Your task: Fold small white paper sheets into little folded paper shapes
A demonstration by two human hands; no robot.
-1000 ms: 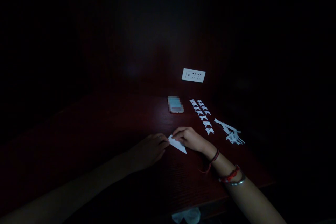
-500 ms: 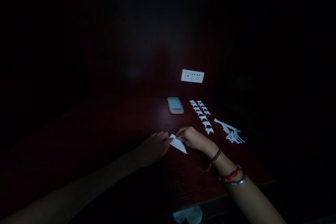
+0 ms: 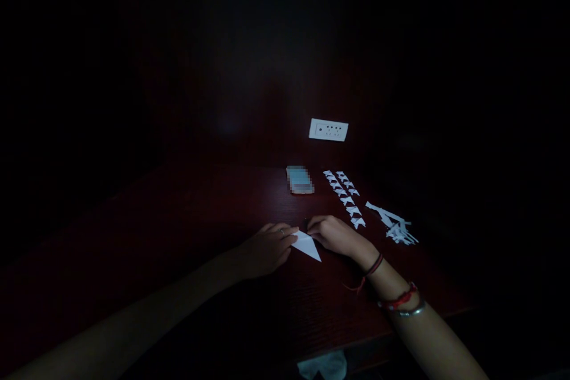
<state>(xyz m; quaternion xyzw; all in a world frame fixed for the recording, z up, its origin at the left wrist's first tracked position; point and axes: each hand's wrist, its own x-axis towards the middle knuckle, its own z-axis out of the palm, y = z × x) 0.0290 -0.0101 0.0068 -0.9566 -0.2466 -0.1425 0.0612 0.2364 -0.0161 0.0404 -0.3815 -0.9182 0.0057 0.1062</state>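
Lying under the fingertips: I see one white paper (image 3: 306, 244), just below the centre of the frame, flat on the dark red table (image 3: 222, 205), its pointed end aimed at the lower right.
Left hand: from my remote seat I see the left hand (image 3: 267, 251) come in from the lower left, its fingers and thumb over the paper's left end; I cannot tell whether any finger goes beneath and pinches it.
Ring: a thin ring (image 3: 281, 232) sits on one of that hand's fingers.
Right hand: the right hand (image 3: 335, 234) reaches in from the lower right, fingers curled and bunched at the paper's upper right edge; I cannot tell if they pinch it or only touch.
Right wrist and forearm: a dark red cord (image 3: 373, 265), then a red bracelet (image 3: 403, 298) and a silver bangle (image 3: 412, 310).
Small folded papers: right of centre I have a longer row (image 3: 346, 200) and a shorter row (image 3: 347, 183) beside it, both slanting down to the right.
Paper strips: a loose heap of white strips (image 3: 398, 234) lies right of those rows.
Pixelated slab: a pale blue rectangle (image 3: 300, 180) lies above the hands, its surface masked.
Socket: a white socket plate (image 3: 342, 132) sits on the dark wall above the rows.
Bottom edge: something pale (image 3: 329, 365) shows below the table's edge, too dim for me to name.
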